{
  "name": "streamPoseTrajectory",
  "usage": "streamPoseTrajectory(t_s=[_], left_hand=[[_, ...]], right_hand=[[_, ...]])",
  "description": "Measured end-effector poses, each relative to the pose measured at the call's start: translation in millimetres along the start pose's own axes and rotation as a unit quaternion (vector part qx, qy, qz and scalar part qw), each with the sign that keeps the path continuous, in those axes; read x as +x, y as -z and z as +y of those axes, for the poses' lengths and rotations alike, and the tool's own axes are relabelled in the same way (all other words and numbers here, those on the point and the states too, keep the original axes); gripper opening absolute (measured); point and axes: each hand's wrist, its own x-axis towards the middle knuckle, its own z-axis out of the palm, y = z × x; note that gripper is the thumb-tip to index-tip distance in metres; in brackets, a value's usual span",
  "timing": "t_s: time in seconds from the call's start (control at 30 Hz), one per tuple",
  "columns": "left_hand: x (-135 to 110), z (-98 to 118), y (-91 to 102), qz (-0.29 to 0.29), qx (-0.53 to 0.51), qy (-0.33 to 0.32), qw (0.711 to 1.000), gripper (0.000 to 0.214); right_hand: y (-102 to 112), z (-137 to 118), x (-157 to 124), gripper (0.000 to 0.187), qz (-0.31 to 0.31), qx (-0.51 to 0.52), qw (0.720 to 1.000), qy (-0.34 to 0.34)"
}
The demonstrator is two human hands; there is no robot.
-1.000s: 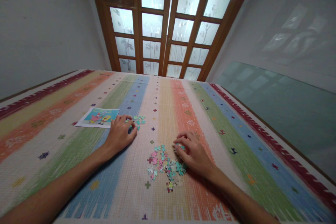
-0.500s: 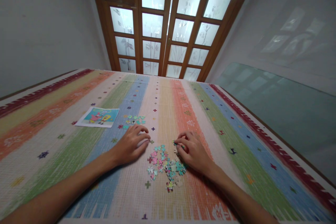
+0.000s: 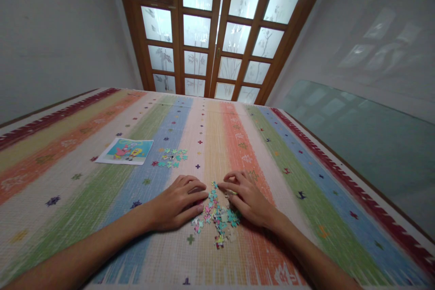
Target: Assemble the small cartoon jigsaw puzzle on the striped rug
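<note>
A loose pile of small jigsaw pieces (image 3: 220, 217), mostly teal, pink and yellow, lies on the striped cloth between my hands. My left hand (image 3: 180, 202) rests at the pile's left edge, palm down, fingers stretched and thumb apart, covering some pieces. On the other side, my right hand (image 3: 249, 197) has its thumb and index finger apart. Its index fingertip is beside a teal-and-yellow jigsaw piece (image 3: 214, 185) at the top of the pile. More pieces lie partly hidden under the right fingers. Farther off, a separate cluster of teal jigsaw pieces (image 3: 174, 157) lies face up.
A printed cartoon picture (image 3: 127, 151) lies flat left of the cluster. The striped tablecloth (image 3: 217, 145) covers the table, with small motifs woven in. Wooden doors with glass panes (image 3: 195, 31) stand beyond the far edge; a pale green panel (image 3: 356, 140) is at right.
My left hand has moved right and nearer, from beside the cluster onto the pile's left edge. A piece now lies by my right index fingertip, which has shifted slightly left.
</note>
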Motion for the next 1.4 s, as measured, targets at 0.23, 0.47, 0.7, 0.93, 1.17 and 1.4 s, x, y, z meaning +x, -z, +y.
streamPoseTrajectory(t_s=[0.23,0.47,0.7,0.93,1.17,1.4], left_hand=[[-3.5,-1.1,-5.2,-0.013,0.017,-0.012,1.0,0.057],[-0.8,-1.3,-8.1,-0.048,0.048,-0.011,0.998,0.063],[0.4,-0.9,-8.0,-0.044,0.044,-0.013,0.998,0.057],[2.9,1.2,-7.9,0.021,0.017,-0.038,0.999,0.047],[9.7,6.5,-14.8,0.123,0.041,-0.078,0.989,0.035],[14.5,12.9,-19.6,0.194,0.106,-0.11,0.969,0.015]], right_hand=[[1.6,1.2,1.4,0.01,0.036,-0.015,0.999,0.002],[-1.0,-0.6,2.7,0.013,0.033,0.004,0.999,0.006],[0.1,1.4,2.6,0.004,0.04,0.001,0.999,0.012],[-1.4,-0.6,4.9,0.021,0.048,0.035,0.998,-0.016],[-2.6,-10.8,5.9,0.024,0.037,0.17,0.983,-0.057],[-11.0,-30.8,3.7,0.022,0.028,0.235,0.971,-0.033]])
